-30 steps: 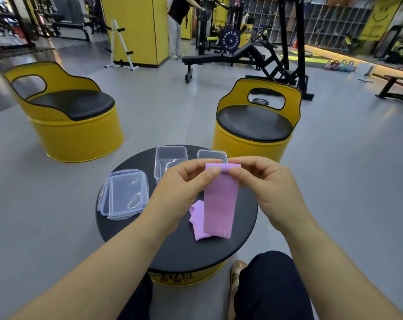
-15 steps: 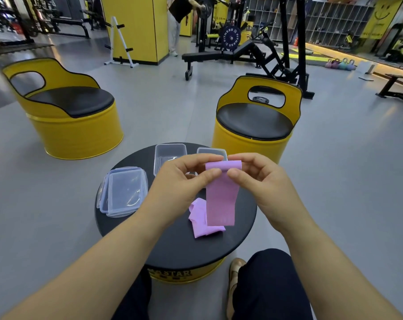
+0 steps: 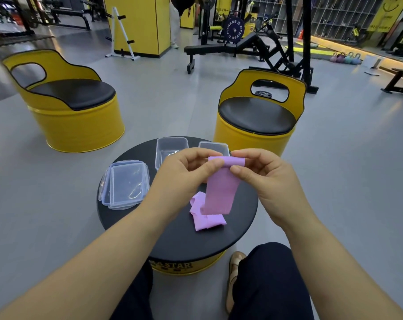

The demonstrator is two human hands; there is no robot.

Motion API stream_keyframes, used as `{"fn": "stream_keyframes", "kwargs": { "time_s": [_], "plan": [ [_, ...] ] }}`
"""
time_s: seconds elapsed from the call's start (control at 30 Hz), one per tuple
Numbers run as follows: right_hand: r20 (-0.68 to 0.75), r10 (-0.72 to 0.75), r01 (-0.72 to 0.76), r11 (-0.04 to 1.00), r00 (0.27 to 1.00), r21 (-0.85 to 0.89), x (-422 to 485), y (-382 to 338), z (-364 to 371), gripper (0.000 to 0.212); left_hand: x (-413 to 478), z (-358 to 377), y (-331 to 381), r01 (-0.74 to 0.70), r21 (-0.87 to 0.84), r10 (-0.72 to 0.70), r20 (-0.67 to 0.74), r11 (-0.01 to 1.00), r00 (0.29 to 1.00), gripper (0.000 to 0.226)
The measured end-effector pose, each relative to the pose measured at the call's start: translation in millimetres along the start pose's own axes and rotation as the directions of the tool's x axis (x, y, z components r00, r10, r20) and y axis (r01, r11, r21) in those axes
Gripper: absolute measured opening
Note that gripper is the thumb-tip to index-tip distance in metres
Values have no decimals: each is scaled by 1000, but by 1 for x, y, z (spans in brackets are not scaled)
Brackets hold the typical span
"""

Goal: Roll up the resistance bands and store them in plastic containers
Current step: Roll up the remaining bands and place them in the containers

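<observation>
- Left hand [image 3: 184, 179] and right hand [image 3: 262, 179] each pinch the rolled top edge of a purple resistance band [image 3: 221, 190] hanging above the round counter [image 3: 177, 234].
- Second band [image 3: 205, 220] lies crumpled below; two clear containers [image 3: 170, 148] sit far, lids [image 3: 126, 183] left.

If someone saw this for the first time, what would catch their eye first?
The purple resistance band hangs mid-view, its top edge pinched between the left hand and right hand. Under it a crumpled pink band lies on the round black table, with two clear containers at the far edge and lids at left. Two yellow barrel seats stand behind.
</observation>
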State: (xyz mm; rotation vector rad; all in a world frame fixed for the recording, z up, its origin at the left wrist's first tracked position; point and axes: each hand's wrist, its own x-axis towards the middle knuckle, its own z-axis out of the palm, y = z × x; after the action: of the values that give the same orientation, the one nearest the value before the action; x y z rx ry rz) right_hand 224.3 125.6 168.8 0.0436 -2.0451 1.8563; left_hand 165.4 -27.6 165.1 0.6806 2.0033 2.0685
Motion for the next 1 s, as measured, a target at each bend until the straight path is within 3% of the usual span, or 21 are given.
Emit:
{"fn": "stream_keyframes", "kwargs": {
  "time_s": [0.13, 0.47, 0.77, 0.9, 1.0],
  "plan": [
    [16, 22, -22, 1000, 1000, 4, 1, -1, 0, 21, 1, 0, -2, -13, -36, 12, -20, 999, 1000, 13],
    [-44, 52, -55, 997, 998, -50, 4, 2, 2, 27, 1, 0, -5, -40, -61, 39, -10, 997, 999, 29],
    [-19, 14, -13, 999, 1000, 48, 1, 12, 3, 17, 2, -1, -15, 140, -167, -134, 44, 976, 990, 32],
    [84, 44, -42, 999, 995, -33, 3, 15, -3, 25, 6, -6, -17, 229, -302, -190, 155, 925, 970, 26],
    [300, 126, -54, 970, 946, -237, 10, 6, -15, 48, 11, -16, -15, 330, -249, -240, 329, 911, 913, 28]
  ]
}}
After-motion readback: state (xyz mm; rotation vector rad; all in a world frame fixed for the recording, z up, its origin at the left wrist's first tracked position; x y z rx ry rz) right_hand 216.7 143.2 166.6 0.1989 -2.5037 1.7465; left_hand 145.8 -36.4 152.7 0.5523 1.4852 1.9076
